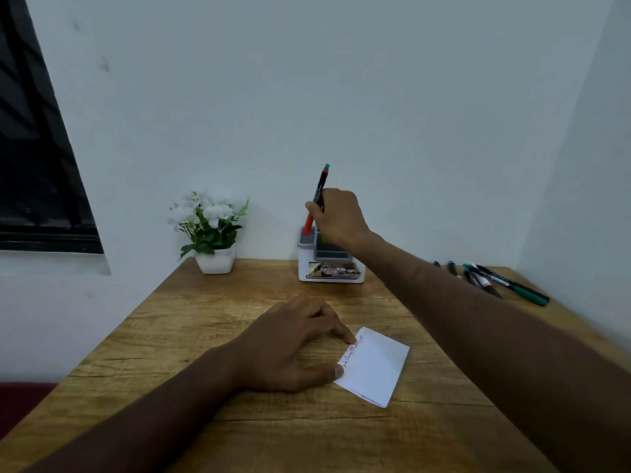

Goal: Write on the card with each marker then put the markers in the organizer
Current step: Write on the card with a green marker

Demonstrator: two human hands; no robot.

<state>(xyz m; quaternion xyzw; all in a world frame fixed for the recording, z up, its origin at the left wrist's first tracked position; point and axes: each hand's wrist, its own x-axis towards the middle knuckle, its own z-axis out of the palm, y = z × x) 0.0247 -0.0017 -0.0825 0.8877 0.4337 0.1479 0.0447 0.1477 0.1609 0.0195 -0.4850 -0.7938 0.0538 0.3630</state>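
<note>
My right hand (338, 213) grips a black marker with a red cap (318, 196), held nearly upright with its red end down in the left slot of the white and grey organizer (329, 264) at the back of the desk. My left hand (293, 343) rests flat on the wooden desk, with its fingertips pressing the left edge of the white card (375, 367). A line of red writing runs along that edge of the card. Several more markers (498, 279), one of them green, lie in a loose group at the desk's right back corner.
A small white pot of white flowers (211, 230) stands at the back left of the wooden desk (191, 336). White walls close the desk in behind and on the right. A dark window (30, 148) sits on the left.
</note>
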